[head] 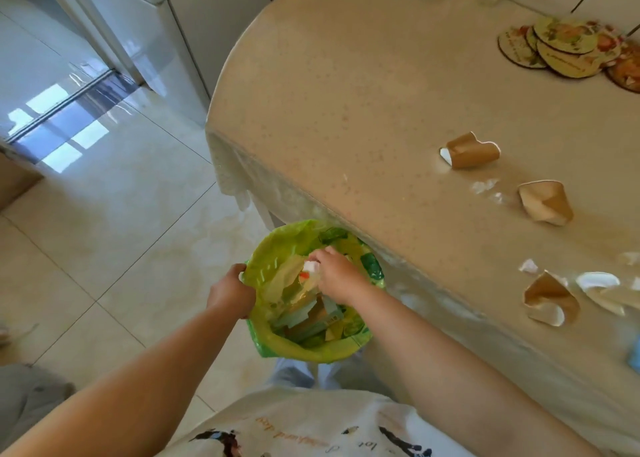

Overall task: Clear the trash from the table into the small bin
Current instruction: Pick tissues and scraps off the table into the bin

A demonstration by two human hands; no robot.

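Three crushed paper cups (471,151) plus scraps remain on the tabletop (346,110) at right, so we're midway. Our right hand (334,273) pinches white trash (310,266) over the small bin (311,347); our left hand (230,292) grips its rim.

I see the small bin lined with a yellow-green plastic bag (277,266) on the floor at the table's edge, holding paper and card scraps. Three crushed brown paper cups (472,151) (547,202) (550,299) lie on the beige table (346,93), with white paper scraps (528,266) near them.
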